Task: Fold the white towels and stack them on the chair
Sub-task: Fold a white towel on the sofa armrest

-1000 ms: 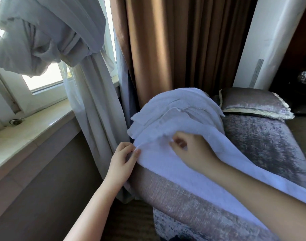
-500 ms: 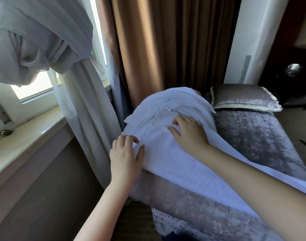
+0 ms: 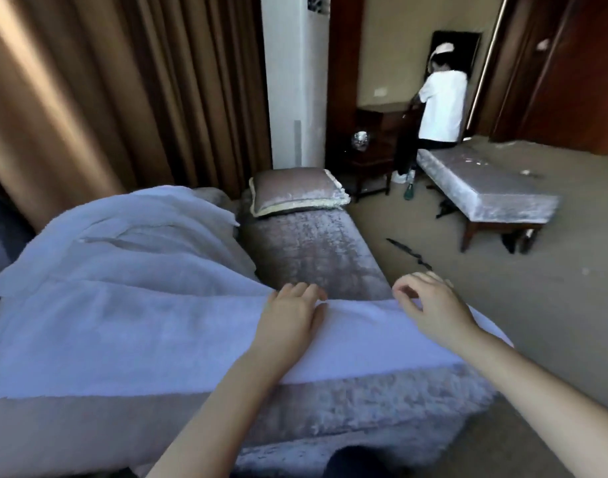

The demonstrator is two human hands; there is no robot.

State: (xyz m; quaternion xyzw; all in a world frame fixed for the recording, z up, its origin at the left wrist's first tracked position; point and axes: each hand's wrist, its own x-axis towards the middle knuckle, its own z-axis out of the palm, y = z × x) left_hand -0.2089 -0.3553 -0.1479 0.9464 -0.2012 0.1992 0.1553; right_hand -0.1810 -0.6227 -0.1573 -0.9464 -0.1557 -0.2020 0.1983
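Head view: a white towel (image 3: pixel 157 336) lies spread in one layer across the near end of the grey velvet lounge chair (image 3: pixel 316 250). A crumpled heap of more white towels (image 3: pixel 133 229) sits on the chair's left part, in front of the brown curtain (image 3: pixel 123 81).

The left hand (image 3: pixel 290 317) lies flat on the spread towel at its far edge, with the fingers straight and together, pressing and not gripping. The right hand (image 3: pixel 432 307) hovers just above the towel's right end. Its fingers are loosely curled, with the thumb and forefinger close to each other, and it seems to hold nothing, though motion blur leaves that a little unsure.

Half a second ago both hands were working on the towel's left end, by the window and the pale drape. Since then the view has swung right, the window has gone out of sight, and both hands have travelled along the towel to its other end. A velvet cushion (image 3: pixel 295 191), an upholstered bench (image 3: pixel 485 191) and a person in a white top (image 3: pixel 440 105) at the back of the room have come into view.

My reading is that the left end is laid out to the person's liking and the right end is next, probably to be picked up and brought across for the first fold. No folded towel is visible on the chair, so the task looks barely begun.
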